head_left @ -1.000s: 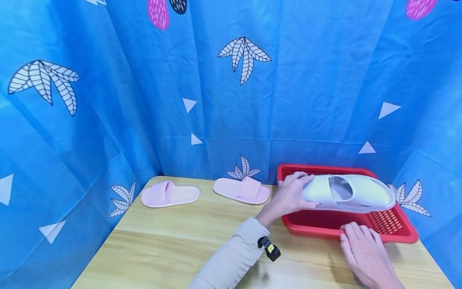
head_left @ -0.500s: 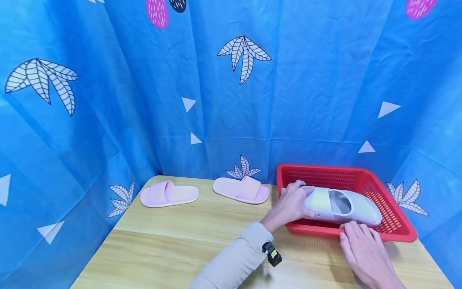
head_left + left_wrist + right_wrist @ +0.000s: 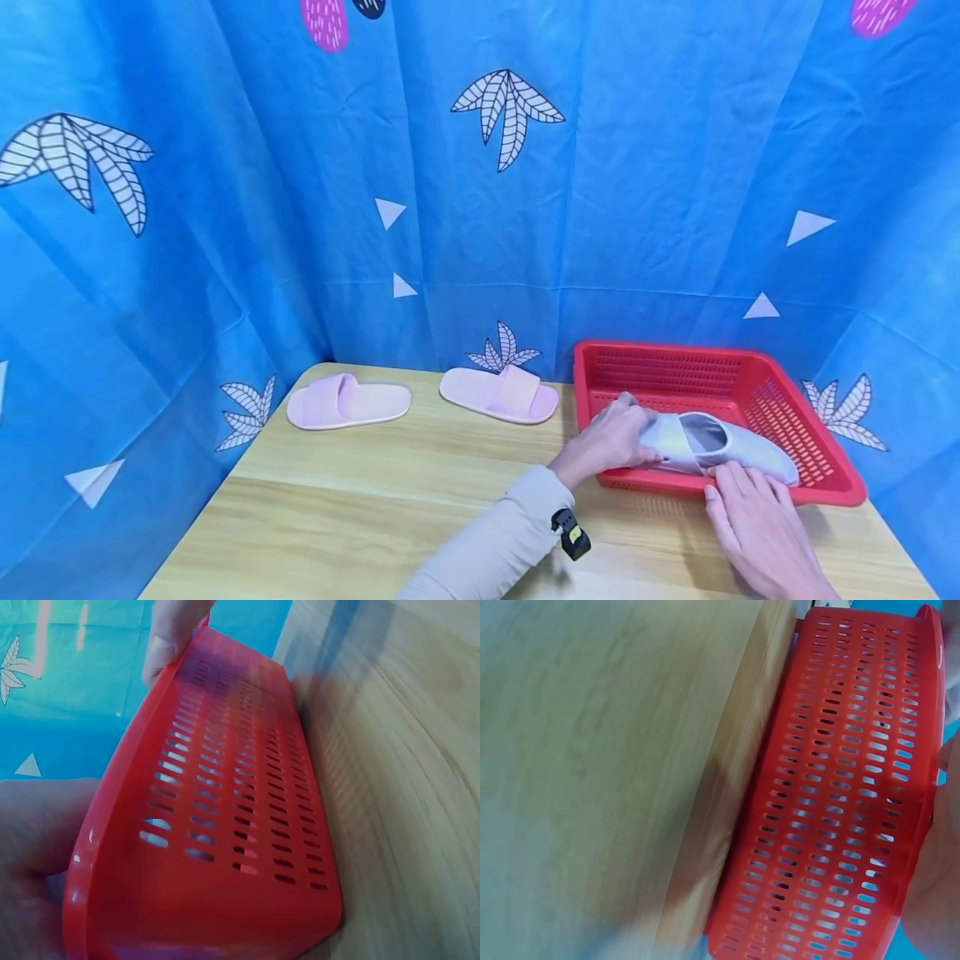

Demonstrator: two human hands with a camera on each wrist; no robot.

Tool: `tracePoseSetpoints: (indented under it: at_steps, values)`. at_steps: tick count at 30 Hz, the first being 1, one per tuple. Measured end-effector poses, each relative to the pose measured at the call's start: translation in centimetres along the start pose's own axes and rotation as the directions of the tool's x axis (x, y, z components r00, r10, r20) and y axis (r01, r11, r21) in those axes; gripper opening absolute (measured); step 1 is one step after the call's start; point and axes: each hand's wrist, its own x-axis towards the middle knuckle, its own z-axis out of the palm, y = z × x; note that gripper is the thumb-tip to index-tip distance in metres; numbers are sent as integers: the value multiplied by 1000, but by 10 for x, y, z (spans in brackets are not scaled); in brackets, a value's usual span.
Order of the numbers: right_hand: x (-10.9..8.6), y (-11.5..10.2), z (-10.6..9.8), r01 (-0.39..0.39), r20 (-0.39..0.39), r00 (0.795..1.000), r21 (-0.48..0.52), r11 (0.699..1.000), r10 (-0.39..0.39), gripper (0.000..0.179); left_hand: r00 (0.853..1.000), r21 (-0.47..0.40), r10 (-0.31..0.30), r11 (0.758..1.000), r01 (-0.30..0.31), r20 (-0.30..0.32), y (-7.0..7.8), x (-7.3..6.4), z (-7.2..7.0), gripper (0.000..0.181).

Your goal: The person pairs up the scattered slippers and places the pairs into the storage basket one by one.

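Note:
A white slipper (image 3: pixel 750 454) lies low along the front inside wall of the red basket (image 3: pixel 678 346). Wide bands cover both its ends, with an oval opening between them. My left hand (image 3: pixel 611 437) holds its left end, thumb on the near side and fingers over the far side. Fingers of my right hand (image 3: pixel 761 521) curl over the basket's front rim and hide part of the slipper. From the left wrist, the basket's slotted wall (image 3: pixel 247 780) blocks most of what is inside; bits of white show through the slots.
Two pink slippers lie at the back of the wooden table (image 3: pixel 337 517): one pink slipper (image 3: pixel 378 402) at the far left, another pink slipper (image 3: pixel 472 387) left of the basket. A blue patterned curtain (image 3: pixel 480 233) hangs close behind and at both sides.
My left hand has lowered the white slipper from above the basket down into it, toward the front wall. The right hand has stayed on the rim.

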Motion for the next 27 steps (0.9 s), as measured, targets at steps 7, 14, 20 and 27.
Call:
tracePoseSetpoints:
  at_steps: [7,14,20,27]
  values:
    - [1,-3,0,-3,3,1000,-3,1000,3,7,998,-23,36,999,-35,55,-1,-1,0,51]
    - [-1,-2,1,-33,18,999,3,999,33,6,999,-57,37,998,-36,22,-4,-5,-6,48]
    - [-3,-1,4,-49,36,998,18,999,49,8,994,-66,102,992,-104,-36,-10,-18,-14,41]
    - [-2,0,1,-54,49,997,33,998,52,12,973,-31,179,982,-186,-142,-21,-34,-19,36]
